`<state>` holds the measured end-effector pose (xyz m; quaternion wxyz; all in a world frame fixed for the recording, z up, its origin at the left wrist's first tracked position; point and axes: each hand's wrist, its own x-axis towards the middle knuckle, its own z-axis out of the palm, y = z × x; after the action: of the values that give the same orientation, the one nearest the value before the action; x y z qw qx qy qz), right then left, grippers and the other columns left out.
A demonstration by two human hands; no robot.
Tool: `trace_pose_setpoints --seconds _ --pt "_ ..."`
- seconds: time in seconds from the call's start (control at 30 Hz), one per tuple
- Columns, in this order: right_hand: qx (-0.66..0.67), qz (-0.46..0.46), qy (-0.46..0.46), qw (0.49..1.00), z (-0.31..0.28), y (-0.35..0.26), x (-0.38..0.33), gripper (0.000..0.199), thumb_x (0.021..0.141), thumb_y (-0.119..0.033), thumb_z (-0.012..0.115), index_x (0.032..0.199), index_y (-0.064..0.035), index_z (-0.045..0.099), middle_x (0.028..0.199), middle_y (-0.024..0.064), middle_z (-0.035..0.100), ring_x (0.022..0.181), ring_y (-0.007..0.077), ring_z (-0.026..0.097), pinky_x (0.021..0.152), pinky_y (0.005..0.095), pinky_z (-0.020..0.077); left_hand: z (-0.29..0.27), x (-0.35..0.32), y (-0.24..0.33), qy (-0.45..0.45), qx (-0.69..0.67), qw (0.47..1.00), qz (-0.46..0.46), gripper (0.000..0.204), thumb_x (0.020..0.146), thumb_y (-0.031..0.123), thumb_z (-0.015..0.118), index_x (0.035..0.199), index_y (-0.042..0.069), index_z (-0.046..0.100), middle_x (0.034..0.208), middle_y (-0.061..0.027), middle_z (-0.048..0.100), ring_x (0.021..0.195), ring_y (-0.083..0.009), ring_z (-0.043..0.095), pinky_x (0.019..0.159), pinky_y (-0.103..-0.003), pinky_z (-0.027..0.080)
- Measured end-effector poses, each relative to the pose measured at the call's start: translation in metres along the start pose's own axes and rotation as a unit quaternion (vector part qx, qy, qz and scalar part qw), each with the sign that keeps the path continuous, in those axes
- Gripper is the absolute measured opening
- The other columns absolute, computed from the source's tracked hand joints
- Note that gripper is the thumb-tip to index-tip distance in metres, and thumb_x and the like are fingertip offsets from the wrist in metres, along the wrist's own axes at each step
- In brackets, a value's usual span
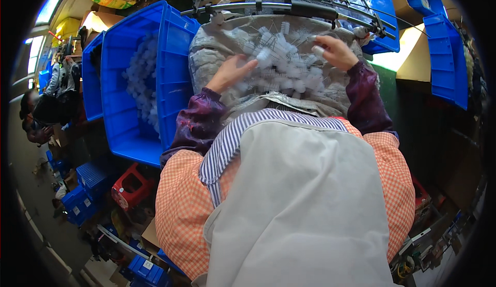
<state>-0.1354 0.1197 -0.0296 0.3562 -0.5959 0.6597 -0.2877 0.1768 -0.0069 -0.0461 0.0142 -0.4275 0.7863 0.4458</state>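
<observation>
A heap of white, translucent plastic pieces mixed with thin metal springs point(281, 54) lies in a spread grey sack point(209, 44) in front of me. At the heap's left side is my left hand point(235, 73), its fingers stretched toward a blurred white piece point(264, 56). I cannot tell whether they touch it. My right hand point(337, 53) hovers over the heap's right side, its fingers bent and apart. Something small and white point(318, 51) shows at those fingers; whether it is a loose piece or a finger covering is unclear.
A large blue crate point(168, 75) with many white pieces stands close on my left. Metal rails point(310, 9) cross beyond the sack. More blue bins point(447, 65) stand at the right. A red stool point(132, 186) is at the lower left.
</observation>
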Motion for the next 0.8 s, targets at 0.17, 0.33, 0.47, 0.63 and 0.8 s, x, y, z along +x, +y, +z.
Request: trace_pose_setpoints --seconds 0.17,0.33,0.47,0.63,0.8 --pt "-0.223 -0.006 -0.059 0.973 0.072 0.001 -0.026 0.082 0.067 -0.038 0.069 0.130 -0.0029 0.031 0.123 0.0213 0.044 0.111 0.0394 0.041 0.094 0.0402 0.0345 0.018 0.012 -0.013 -0.006 -0.111 0.994 -0.007 0.070 0.072 0.052 0.063 0.109 -0.006 0.054 0.115 -0.0243 0.049 0.109 -0.0318 0.047 0.092 -0.035 0.038" --pt "-0.156 0.081 0.036 0.984 0.099 0.006 -0.024 0.076 0.062 -0.031 0.067 0.126 -0.0029 0.036 0.118 0.0174 0.046 0.107 0.0361 0.045 0.091 0.0415 0.0380 0.038 0.020 0.022 -0.001 -0.180 0.982 0.053 0.049 0.071 0.032 0.070 0.101 -0.004 0.056 0.106 -0.0187 0.050 0.089 -0.0258 0.057 0.071 -0.030 0.049" --pt "-0.105 0.101 0.030 0.989 0.089 0.007 -0.021 0.068 0.063 -0.027 0.065 0.121 0.0007 0.043 0.115 0.0199 0.050 0.104 0.0329 0.051 0.088 0.0374 0.0412 0.050 0.027 0.051 -0.010 -0.154 0.984 0.093 0.033 0.077 0.019 0.064 0.100 -0.003 0.056 0.109 -0.0114 0.046 0.068 -0.0127 0.058 0.055 -0.024 0.051" --pt "-0.007 0.161 0.005 0.987 0.066 0.020 -0.029 0.062 0.063 -0.025 0.063 0.116 0.0039 0.049 0.111 0.0236 0.054 0.105 0.0324 0.053 0.090 0.0342 0.0404 0.027 0.025 0.053 -0.060 -0.178 0.980 0.060 0.019 0.080 0.012 0.055 0.095 0.000 0.060 0.082 -0.0049 0.058 0.058 -0.0088 0.056 0.051 -0.022 0.048" --pt "0.023 0.148 0.055 0.987 0.052 0.047 -0.039 0.062 0.063 -0.022 0.061 0.115 0.0091 0.048 0.106 0.0208 0.058 0.098 0.0271 0.057 0.087 0.0307 0.0422 0.007 0.010 0.049 -0.021 -0.153 0.984 0.084 0.019 0.076 0.007 0.049 0.087 0.001 0.063 0.061 -0.0060 0.058 0.050 -0.0090 0.053 0.048 -0.025 0.042"
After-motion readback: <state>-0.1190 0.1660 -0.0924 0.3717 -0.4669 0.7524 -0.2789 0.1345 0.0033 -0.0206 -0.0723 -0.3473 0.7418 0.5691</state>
